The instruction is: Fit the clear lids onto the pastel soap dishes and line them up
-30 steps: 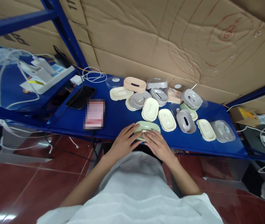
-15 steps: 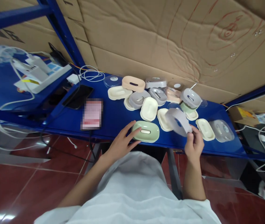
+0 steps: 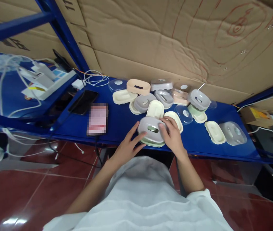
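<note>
Grey dish (image 3: pixel 148 122), long axis left-right, lies over green dish (image 3: pixel 153 143), right hand (image 3: pixel 174 138) grasping its right end, left hand (image 3: pixel 128 142) touching opposite, grip unclear.

Cardboard (image 3: pixel 136 38) backs a blue table (image 3: pixel 122 117) over red tiles (image 3: pixel 25 189).

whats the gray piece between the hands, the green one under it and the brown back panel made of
Gray piece: likely molded plastic, satin; soft sheen, smooth rim. Green piece: perhaps similar plastic; smooth edge shows, mostly covered. Brown panel: apparently matte cardboard, showing creases and folds.
</note>
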`<state>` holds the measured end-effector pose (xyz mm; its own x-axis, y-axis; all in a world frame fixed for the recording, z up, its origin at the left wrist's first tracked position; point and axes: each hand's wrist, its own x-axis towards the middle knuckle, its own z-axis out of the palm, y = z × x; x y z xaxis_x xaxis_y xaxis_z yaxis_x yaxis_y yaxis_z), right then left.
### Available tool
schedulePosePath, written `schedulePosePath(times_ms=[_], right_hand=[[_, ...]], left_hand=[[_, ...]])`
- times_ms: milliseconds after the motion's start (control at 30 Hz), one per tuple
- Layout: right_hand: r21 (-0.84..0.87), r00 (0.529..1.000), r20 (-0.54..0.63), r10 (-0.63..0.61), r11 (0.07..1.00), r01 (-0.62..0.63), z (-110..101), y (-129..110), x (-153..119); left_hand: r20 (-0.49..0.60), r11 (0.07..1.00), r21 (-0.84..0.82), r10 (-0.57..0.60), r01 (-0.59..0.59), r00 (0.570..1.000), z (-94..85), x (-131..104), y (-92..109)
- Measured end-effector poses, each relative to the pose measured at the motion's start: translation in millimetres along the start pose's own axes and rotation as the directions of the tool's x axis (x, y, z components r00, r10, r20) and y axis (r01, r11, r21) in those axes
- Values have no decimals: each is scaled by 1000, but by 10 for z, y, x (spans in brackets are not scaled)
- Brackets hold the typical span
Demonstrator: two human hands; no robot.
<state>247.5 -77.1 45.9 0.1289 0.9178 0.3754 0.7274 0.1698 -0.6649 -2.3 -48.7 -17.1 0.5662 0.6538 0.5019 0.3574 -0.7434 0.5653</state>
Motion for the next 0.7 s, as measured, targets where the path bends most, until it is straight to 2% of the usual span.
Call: schedulePosePath(times_ms=[200, 333, 400, 467, 533, 600, 700], right_hand=[[85, 995, 56, -79, 994, 74, -83, 31, -53], [9, 990, 93, -108, 994, 108, -216, 95, -147], [-62, 960, 197, -201, 974, 217, -236, 129, -249], [-129, 905, 296, -307, 925, 356, -213, 175, -365], [-187, 869, 326, -373, 875, 446, -169, 228, -465], [-217, 861, 325, -391, 856, 470, -136, 274, -524], [-174, 856, 323, -403, 864, 473, -135, 305, -534]], left_hand=[[-108, 1000, 3, 18, -18, 994, 39, -25, -26], [-72, 999, 45, 30, -27, 997, 32, 11, 24], [-46, 999, 47, 25, -23, 999, 20, 31, 52], [-16, 999, 36, 18, -17, 1000, 12, 41, 71], [23, 1000, 23, 9, -10, 1000, 12, 41, 78], [59, 1000, 5, 0, 0, 998, 20, 34, 76], [62, 1000, -25, -15, 17, 998, 42, 17, 57]])
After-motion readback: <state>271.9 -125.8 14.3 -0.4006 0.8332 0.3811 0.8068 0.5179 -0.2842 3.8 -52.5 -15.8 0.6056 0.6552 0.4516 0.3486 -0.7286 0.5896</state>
